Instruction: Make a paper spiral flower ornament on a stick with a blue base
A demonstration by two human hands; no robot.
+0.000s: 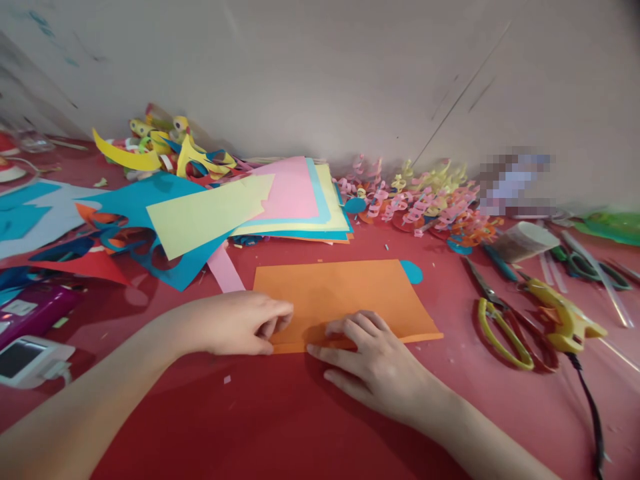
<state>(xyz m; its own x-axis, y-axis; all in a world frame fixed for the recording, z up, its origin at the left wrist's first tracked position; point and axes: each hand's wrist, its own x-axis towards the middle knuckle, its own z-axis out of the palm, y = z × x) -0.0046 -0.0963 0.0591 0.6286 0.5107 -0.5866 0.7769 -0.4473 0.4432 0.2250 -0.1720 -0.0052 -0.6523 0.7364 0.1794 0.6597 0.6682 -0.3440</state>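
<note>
A sheet of orange paper (pixel 345 290) lies on the red table, with a narrow strip folded along its near edge. My left hand (pixel 245 323) is at the sheet's near left corner, its fingers curled and its thumb at the folded edge. Over the middle of the fold, my right hand (pixel 370 360) rests with its fingers apart, the index finger along the edge and the others on the paper. The fingertips of the left hand are partly hidden. A blue paper circle (pixel 412 272) shows beside the sheet's far right corner.
Coloured sheets (pixel 290 193) and cut scraps (pixel 145 247) lie at the back left. Curled pink paper pieces (pixel 420 200) stand along the wall. On the right are scissors (pixel 505 333) and a yellow glue gun (pixel 563 313) with its cord. A white device (pixel 30 360) sits left.
</note>
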